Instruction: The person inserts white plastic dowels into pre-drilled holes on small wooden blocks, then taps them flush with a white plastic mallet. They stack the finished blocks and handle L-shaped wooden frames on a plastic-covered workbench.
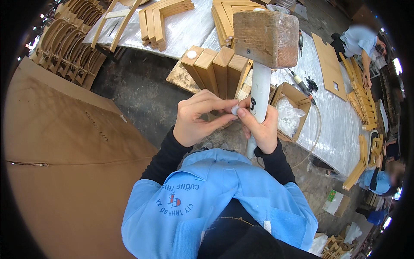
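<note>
My left hand (199, 113) is closed in a pinch, fingertips at a small white round furniture glide (235, 110). Meeting it there are the thumb and fingertips of my right hand (264, 126). The white handle of a mallet (260, 88) runs through my right hand, its blocky wooden head (266, 39) pointing away from me. A small black loop sits against the handle. Just beyond my hands stand several wooden furniture legs (210, 69), end grain up. On the leftmost one lies a similar white disc (192, 54).
Right of my hands, a cardboard box (294, 110) holds clear plastic bags. A corded tool (302, 84) lies on the plastic-wrapped table (334, 125). Large cardboard (77, 172) fills the left. Angled wooden parts (159, 23) are stacked farther off. Two co-workers (361, 41) are at the right.
</note>
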The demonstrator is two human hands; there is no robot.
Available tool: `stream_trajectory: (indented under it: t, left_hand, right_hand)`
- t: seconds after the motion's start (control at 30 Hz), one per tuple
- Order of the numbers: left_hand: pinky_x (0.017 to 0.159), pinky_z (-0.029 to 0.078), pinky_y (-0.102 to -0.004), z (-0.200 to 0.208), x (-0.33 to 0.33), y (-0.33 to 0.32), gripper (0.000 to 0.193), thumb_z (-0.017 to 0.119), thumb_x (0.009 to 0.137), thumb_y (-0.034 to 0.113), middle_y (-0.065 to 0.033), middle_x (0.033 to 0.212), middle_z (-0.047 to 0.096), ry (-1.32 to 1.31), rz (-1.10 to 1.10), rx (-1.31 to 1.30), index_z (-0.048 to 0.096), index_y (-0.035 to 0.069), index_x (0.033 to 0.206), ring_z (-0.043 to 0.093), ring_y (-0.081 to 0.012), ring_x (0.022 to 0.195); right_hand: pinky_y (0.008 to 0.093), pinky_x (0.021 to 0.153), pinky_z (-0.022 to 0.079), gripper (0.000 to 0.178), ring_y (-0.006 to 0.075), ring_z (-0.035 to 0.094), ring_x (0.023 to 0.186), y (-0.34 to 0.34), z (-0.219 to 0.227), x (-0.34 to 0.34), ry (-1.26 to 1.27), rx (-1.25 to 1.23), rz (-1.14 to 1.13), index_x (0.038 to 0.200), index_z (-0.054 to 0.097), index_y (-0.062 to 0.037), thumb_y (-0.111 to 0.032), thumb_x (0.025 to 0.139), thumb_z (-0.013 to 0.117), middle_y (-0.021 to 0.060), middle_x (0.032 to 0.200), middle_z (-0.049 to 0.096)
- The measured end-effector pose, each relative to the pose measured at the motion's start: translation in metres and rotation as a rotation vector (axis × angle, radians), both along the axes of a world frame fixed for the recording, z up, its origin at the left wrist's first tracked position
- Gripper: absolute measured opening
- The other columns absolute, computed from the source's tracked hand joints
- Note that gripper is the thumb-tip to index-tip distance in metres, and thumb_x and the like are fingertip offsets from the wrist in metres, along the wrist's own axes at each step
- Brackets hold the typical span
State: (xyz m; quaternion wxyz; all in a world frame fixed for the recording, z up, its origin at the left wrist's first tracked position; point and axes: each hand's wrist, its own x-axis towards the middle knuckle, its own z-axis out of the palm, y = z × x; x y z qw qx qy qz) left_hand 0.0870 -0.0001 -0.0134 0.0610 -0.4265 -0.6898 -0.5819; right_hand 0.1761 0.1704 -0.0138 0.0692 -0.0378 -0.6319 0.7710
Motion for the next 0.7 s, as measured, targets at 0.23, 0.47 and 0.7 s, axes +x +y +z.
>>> stream_trajectory:
  t: [0.23,0.47,0.7]
  left_hand:
    - [0.069,0.05,-0.0277,0.017,-0.018,-0.014,0.033,0.088,0.067,0.009,-0.0029,0.084,0.068,0.139,0.007,-0.069,0.079,0.01,0.099,0.064,-0.0156,0.079]
    - [0.097,0.047,-0.0344,0.023,-0.081,-0.023,0.026,0.079,0.08,0.015,-0.0128,0.128,0.063,0.014,0.247,0.064,0.078,0.008,0.105,0.061,-0.0198,0.111]
    - [0.098,0.048,-0.0301,0.022,-0.094,-0.011,0.024,0.074,0.088,0.015,-0.0147,0.123,0.067,-0.408,-0.04,0.129,0.075,0.0,0.107,0.064,-0.0179,0.111]
  right_hand:
    - [0.0197,0.046,0.04,0.022,0.0038,0.053,0.051,0.004,0.01,0.003,-0.006,0.104,0.022,0.1,0.067,-0.001,-0.02,0.091,0.073,-0.001,0.068,0.06]
    - [0.0206,0.045,0.037,0.025,0.0036,0.049,0.049,0.015,0.015,0.01,0.034,0.087,-0.072,0.104,0.066,0.0047,-0.017,0.092,0.07,0.0004,0.069,0.059]
    - [0.0206,0.045,0.036,0.026,0.0041,0.048,0.049,0.026,0.005,0.019,0.004,0.093,-0.173,0.104,0.065,0.0041,-0.018,0.092,0.071,-0.0003,0.067,0.057]
